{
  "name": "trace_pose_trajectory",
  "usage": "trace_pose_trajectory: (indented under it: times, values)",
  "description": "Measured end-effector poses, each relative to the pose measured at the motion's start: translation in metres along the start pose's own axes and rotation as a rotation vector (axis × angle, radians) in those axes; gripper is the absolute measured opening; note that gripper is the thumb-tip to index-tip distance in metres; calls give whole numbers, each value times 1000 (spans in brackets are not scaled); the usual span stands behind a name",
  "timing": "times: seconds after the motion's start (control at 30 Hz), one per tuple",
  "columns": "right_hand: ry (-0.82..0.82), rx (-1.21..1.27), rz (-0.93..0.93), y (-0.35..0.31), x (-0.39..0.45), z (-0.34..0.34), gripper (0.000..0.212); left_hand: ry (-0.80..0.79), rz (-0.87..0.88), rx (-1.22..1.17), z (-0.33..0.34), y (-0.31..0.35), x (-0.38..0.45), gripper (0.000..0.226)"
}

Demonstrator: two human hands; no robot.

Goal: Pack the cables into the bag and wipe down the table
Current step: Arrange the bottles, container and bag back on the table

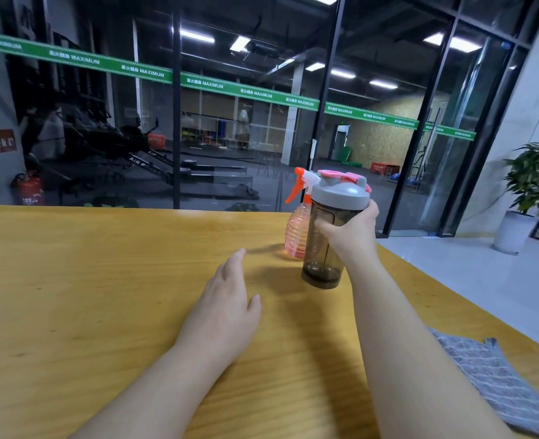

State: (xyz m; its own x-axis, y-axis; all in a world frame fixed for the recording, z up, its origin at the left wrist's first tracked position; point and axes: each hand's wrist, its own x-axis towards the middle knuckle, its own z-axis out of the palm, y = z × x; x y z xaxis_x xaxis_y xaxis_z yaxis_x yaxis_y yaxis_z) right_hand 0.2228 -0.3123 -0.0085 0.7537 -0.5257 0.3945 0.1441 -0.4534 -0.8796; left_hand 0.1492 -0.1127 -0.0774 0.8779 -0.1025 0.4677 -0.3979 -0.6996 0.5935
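My right hand (350, 234) grips a dark see-through shaker bottle (323, 267) with a grey and pink lid, held upright just above the wooden table (87, 280). Right behind the bottle stands a pink ribbed spray bottle (295, 229) with an orange trigger. My left hand (230, 308) hovers flat and open over the middle of the table, holding nothing. A grey patterned cloth (496, 381) lies at the table's right edge, by my right forearm. No cables or bag are in view.
The table's far edge meets a glass wall (230, 122) with black frames and a green strip. Past the right edge is a white tiled floor (471, 280) with a potted plant (528, 198).
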Motion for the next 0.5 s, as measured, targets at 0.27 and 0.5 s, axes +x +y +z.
trace_pose_trajectory:
  times: [0.27, 0.5]
  values:
    - [-128, -139, 193, 9, 1, 6, 78, 0, 18, -2, 2, 0, 0, 69]
    - [-75, -129, 150, 10, -6, 11, 94, 9, 10, 18, -6, 5, 0, 70]
